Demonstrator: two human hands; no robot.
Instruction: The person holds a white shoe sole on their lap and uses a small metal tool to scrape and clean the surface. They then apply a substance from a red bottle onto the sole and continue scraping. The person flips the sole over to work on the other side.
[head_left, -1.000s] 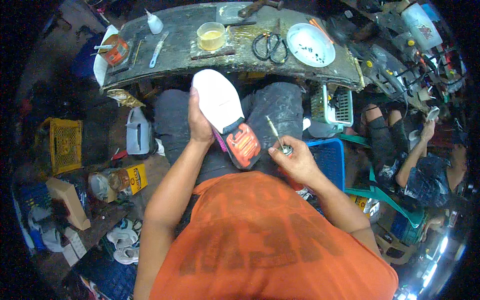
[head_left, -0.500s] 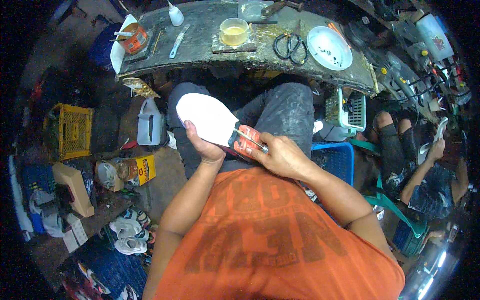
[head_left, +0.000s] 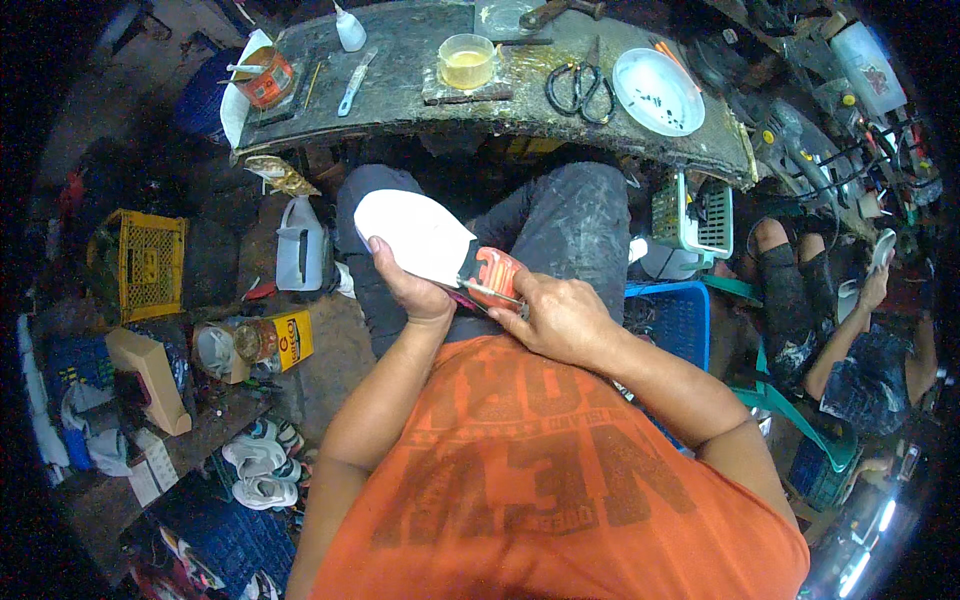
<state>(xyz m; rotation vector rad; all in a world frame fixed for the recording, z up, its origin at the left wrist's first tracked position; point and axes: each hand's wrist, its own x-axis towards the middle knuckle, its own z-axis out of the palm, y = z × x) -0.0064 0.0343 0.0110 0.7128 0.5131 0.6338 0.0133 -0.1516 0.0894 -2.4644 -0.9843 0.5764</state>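
Note:
A white shoe forepart, its broad smooth side up, lies over my lap at a slant. An orange-red block like a shoe last, with a dark band beside it, shows at its near right end. My left hand is closed around the near edge of the shoe, thumb on the white surface. At the orange end, my right hand pinches a thin metal rod-like tool, which lies across the block. The tool's handle is hidden by my fingers, and its exact kind cannot be made out.
Ahead stands a worn workbench with a cup of yellowish liquid, black-handled scissors, a white bowl, a hammer and an orange can. A blue crate is right of me; another person's arm works farther right.
The tool's tip has swung toward me, from pointing up along the orange block to lying flatter across its near side. My right hand has turned slightly; the shoe has barely shifted.

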